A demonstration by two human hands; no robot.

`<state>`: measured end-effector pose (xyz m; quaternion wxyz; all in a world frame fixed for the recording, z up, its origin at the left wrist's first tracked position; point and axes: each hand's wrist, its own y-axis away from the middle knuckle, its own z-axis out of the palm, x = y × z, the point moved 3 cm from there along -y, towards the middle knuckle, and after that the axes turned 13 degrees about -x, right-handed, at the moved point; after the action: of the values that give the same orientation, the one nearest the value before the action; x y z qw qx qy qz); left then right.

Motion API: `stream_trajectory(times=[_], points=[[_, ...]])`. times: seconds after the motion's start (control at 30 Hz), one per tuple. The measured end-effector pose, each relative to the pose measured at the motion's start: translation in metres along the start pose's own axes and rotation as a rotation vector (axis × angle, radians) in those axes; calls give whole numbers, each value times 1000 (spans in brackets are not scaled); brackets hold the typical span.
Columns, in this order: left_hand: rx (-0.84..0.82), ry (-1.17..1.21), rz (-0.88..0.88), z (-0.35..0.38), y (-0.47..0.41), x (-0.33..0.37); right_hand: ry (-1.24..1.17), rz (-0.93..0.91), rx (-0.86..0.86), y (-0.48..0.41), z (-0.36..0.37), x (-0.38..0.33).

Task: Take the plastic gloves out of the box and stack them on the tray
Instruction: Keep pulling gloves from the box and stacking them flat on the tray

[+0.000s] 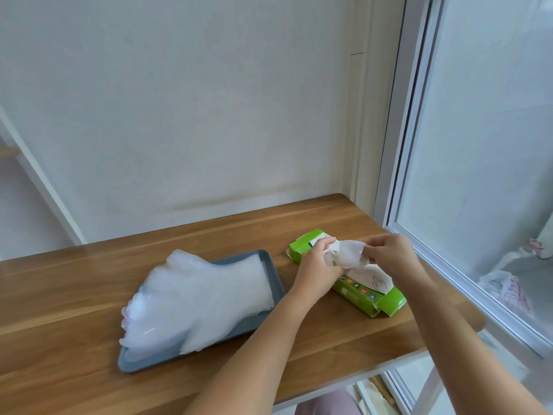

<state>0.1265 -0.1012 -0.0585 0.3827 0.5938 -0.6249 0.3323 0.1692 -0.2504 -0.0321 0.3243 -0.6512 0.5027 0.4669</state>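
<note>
One crumpled plastic glove point(348, 254) is held just above the single green box point(371, 292). The left hand point(317, 271) and the right hand point(392, 256) both pinch it with curled fingers. The box lies at 3 o'clock of the one grey tray point(277, 281), with a narrow strip of bare wood between them. A stack of gloves point(203, 295), too sheer to count, overhangs the tray's rim towards 9 o'clock. The table point(74, 310) has open wood at 9 o'clock; its 3 o'clock edge meets a window frame point(398, 175).
</note>
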Motion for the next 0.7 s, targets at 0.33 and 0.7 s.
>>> stream_trajectory(times=[0.33, 0.7], points=[[147, 240, 74, -15, -17, 5, -105, -64, -205, -6, 11, 4], [135, 298, 80, -24, -32, 16, -199, -49, -295, -12, 1, -3]])
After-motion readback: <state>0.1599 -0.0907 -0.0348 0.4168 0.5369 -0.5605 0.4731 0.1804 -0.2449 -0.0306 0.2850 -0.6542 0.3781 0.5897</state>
